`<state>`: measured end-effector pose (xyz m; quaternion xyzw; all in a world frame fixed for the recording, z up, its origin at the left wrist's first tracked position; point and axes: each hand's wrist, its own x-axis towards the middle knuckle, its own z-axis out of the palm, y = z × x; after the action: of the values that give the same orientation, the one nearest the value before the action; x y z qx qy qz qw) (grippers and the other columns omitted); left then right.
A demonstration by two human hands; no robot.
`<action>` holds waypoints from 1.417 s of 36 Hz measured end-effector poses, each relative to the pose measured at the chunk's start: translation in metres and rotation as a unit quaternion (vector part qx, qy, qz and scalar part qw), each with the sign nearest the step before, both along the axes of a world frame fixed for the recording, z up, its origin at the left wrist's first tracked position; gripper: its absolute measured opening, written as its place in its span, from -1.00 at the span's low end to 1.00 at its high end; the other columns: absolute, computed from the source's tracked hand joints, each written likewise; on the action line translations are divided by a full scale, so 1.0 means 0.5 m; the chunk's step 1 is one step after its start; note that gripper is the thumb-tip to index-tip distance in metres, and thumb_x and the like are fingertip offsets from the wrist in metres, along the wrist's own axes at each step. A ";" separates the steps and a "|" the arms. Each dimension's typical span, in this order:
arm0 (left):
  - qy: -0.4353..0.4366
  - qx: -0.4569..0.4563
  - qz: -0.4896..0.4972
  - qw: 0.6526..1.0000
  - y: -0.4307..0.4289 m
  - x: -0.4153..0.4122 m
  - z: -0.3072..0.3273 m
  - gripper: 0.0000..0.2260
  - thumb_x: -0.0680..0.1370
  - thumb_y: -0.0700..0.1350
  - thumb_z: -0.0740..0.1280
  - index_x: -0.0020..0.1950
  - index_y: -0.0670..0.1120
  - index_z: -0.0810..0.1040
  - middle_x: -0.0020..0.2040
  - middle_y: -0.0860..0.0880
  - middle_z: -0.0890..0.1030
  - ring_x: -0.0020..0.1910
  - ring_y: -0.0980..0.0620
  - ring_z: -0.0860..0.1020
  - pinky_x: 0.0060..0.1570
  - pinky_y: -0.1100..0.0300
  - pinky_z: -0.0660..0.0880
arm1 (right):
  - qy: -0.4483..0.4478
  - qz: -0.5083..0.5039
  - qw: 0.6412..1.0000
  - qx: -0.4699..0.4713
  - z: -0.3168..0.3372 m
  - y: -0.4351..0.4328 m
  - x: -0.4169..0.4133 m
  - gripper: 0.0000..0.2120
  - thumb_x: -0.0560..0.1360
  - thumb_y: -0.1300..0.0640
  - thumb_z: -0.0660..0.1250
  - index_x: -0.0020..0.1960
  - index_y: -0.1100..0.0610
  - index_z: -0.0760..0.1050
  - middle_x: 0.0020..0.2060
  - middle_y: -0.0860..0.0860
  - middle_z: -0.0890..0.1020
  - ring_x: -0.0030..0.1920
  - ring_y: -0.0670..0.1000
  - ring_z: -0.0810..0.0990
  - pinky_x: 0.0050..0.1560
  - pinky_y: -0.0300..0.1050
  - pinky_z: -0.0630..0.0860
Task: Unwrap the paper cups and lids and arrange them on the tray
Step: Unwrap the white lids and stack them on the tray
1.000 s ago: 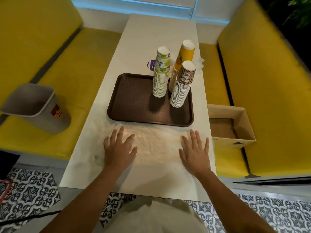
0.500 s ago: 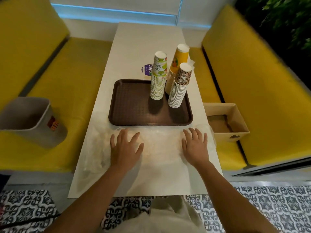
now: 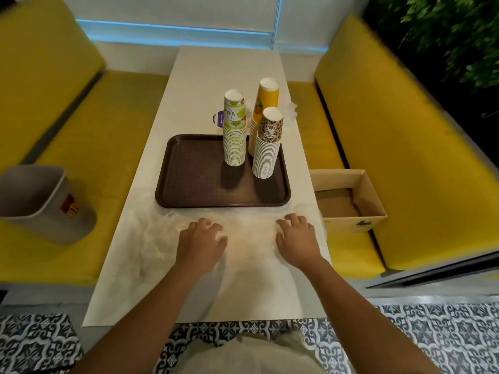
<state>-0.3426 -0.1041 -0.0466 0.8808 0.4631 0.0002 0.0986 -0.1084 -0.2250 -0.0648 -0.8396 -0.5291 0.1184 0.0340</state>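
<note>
Where left hand (image 3: 201, 240) and right hand (image 3: 295, 238) clutch one clear wrap (image 3: 151, 238), three cup stacks (image 3: 234, 141) on one tray (image 3: 189, 179).

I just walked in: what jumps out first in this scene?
Three tall stacks of paper cups stand on the right half of a brown tray on the white table. Nearer, the left hand and right hand grip crinkled clear plastic wrap, with bright yellow benches either side.
</note>
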 end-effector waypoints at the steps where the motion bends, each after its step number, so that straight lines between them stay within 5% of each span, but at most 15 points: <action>1: -0.038 0.012 0.018 0.999 -0.001 0.008 0.005 -0.68 0.64 0.20 0.26 0.31 0.12 0.62 0.30 0.02 0.55 0.22 -0.04 0.52 0.17 0.03 0.48 | -0.006 0.001 1.000 0.021 0.004 0.001 0.003 -0.60 0.66 0.00 0.24 0.46 0.06 0.50 0.44 0.11 0.47 0.41 0.20 0.41 0.38 0.17 0.39; 7: -0.213 0.016 0.103 0.971 -0.016 0.089 0.065 -0.80 0.63 0.09 0.35 0.14 0.02 0.66 0.11 -0.02 0.58 0.05 -0.03 0.53 0.00 0.01 0.59 | 0.012 0.032 0.995 0.095 0.052 0.004 0.052 -0.68 0.64 0.05 0.27 0.34 0.09 0.60 0.29 0.08 0.53 0.29 0.18 0.45 0.26 0.14 0.46; 11: -0.303 0.009 0.148 0.941 -0.006 0.147 0.113 -0.88 0.65 0.04 0.33 0.07 0.05 0.62 0.04 0.02 0.53 -0.01 0.01 0.52 -0.13 0.17 0.51 | 0.030 0.035 0.986 0.158 0.082 0.012 0.100 -0.75 0.60 0.10 0.33 0.25 0.11 0.63 0.17 0.09 0.56 0.17 0.16 0.49 0.11 0.08 0.51; 14: -0.383 0.001 0.211 0.900 -0.006 0.187 0.154 -0.89 0.65 0.00 0.33 0.07 0.00 0.62 0.00 0.01 0.52 -0.07 0.05 0.53 -0.19 0.28 0.41 | 0.061 0.005 0.980 0.188 0.103 0.017 0.137 -0.75 0.61 0.12 0.34 0.26 0.11 0.60 0.13 0.09 0.55 0.14 0.13 0.48 0.12 0.08 0.55; 19: -0.503 -0.061 0.300 0.808 0.023 0.248 0.225 -0.84 0.64 0.01 0.35 0.17 0.00 0.59 0.12 -0.02 0.56 -0.05 0.16 0.53 -0.03 0.21 0.52 | 0.117 -0.039 0.969 0.212 0.130 0.044 0.174 -0.74 0.64 0.11 0.31 0.31 0.07 0.56 0.23 0.07 0.53 0.26 0.10 0.43 0.26 0.05 0.52; 29: -0.463 0.076 0.166 0.868 0.140 0.250 0.303 -0.70 0.64 0.05 0.38 0.35 0.00 0.51 0.29 -0.09 0.44 0.09 -0.04 0.58 -0.04 0.37 0.43 | 0.111 -0.136 0.939 0.296 0.190 0.109 0.217 -0.72 0.62 0.13 0.32 0.32 0.07 0.47 0.22 0.05 0.41 0.24 0.07 0.42 0.24 0.02 0.48; 42: -0.402 0.057 0.042 0.913 0.284 0.264 0.399 -0.67 0.66 0.14 0.29 0.44 0.26 0.47 0.36 0.00 0.39 0.36 -0.09 0.48 0.33 -0.15 0.50 | 0.114 -0.226 0.933 0.258 0.264 0.221 0.278 -0.55 0.61 0.15 0.35 0.46 0.00 0.32 0.38 0.09 0.28 0.39 0.12 0.30 0.34 0.01 0.42; 51: -0.354 0.050 -0.013 0.934 0.348 0.363 0.435 -0.70 0.64 0.18 0.29 0.38 0.28 0.55 0.36 0.08 0.43 0.43 -0.01 0.41 0.43 -0.09 0.40 | 0.090 -0.196 0.955 0.202 0.267 0.315 0.362 -0.50 0.63 0.13 0.29 0.53 0.01 0.27 0.39 0.12 0.28 0.37 0.16 0.30 0.29 0.00 0.42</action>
<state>-0.1611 0.0700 0.1707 0.8331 0.3863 0.3343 0.2123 0.0724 -0.0674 0.0686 -0.8885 -0.3615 0.0752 0.2726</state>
